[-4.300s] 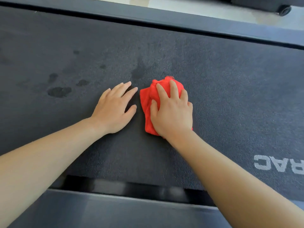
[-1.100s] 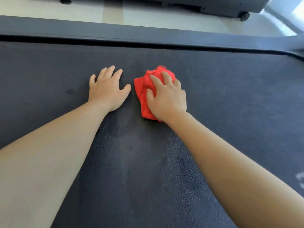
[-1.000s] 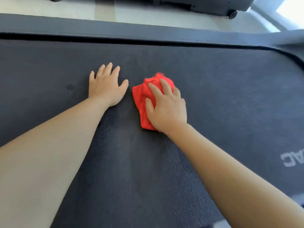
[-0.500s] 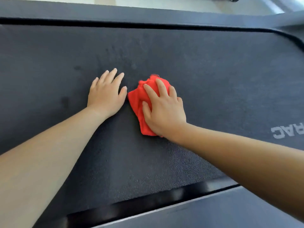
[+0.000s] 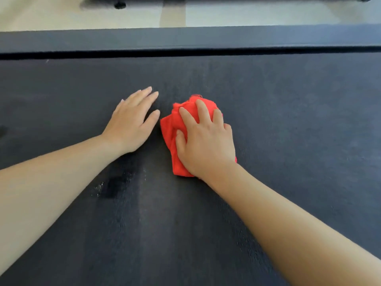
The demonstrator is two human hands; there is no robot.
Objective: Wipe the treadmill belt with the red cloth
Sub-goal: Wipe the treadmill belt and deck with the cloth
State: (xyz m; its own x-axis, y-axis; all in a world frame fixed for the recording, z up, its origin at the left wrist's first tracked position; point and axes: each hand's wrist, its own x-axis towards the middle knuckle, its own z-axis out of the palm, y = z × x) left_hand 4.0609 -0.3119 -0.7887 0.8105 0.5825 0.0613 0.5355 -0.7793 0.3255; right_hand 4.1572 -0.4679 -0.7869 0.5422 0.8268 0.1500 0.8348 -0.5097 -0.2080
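since 0.5 s ago the red cloth point(image 5: 171, 129) has been pushed further across the treadmill belt point(image 5: 299, 124) toward the far side rail point(image 5: 185, 38), and the left hand point(image 5: 129, 126) has been carried along beside it. the near rail and the white lettering are no longer in view, while a strip of pale floor point(image 5: 61, 15) is now seen beyond the far rail.

the cloth is kept bunched into a wad rather than spread flat, which is judged to give a thick pad that can be pressed hard without slipping away. it lies on the belt under the right hand point(image 5: 206, 143). the fingers are draped over its top with a slight curl and the thumb is tucked into a fold on its left side, so the wad is gripped as well as pressed down.

the left hand is laid flat on the belt just beside the cloth, with fingers straight and nothing held. it is judged to be set there as a prop for the leaning body, and perhaps to keep the belt from being dragged by the stroke.

1 dark, slightly glossy patch point(image 5: 112, 187) is seen on the belt below the left wrist; it is judged to be damp and not yet wiped dry.
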